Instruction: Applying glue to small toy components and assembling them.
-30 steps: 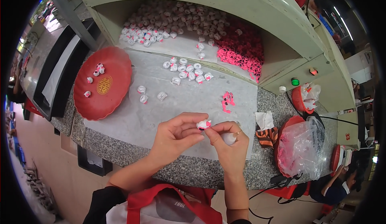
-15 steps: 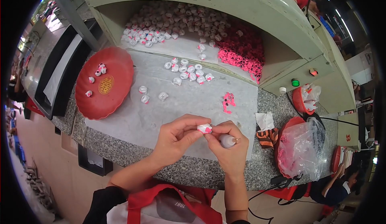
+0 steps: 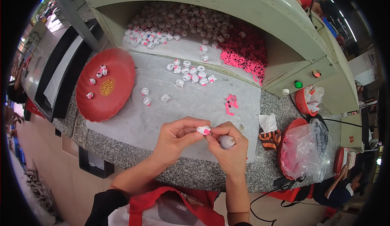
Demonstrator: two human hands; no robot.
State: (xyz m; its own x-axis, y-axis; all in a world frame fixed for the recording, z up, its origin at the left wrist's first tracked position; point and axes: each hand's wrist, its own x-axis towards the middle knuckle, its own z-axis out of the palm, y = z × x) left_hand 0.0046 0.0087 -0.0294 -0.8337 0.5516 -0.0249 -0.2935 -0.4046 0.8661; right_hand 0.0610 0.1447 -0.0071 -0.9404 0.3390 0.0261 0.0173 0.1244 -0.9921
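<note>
Above the sheet (image 3: 193,98), a white-and-pink piece (image 3: 204,130) was pinched by the left hand (image 3: 174,140), fingers near-closed. A bottle (image 3: 226,142) was clasped in the curled right hand (image 3: 230,157).

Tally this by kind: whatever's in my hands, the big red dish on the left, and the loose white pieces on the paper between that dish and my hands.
White-and-pink piece, held by the left hand: 1
Small pale bottle, in the right hand: 1
Big red dish: 1
Loose white pieces: 3
Total: 6
</note>
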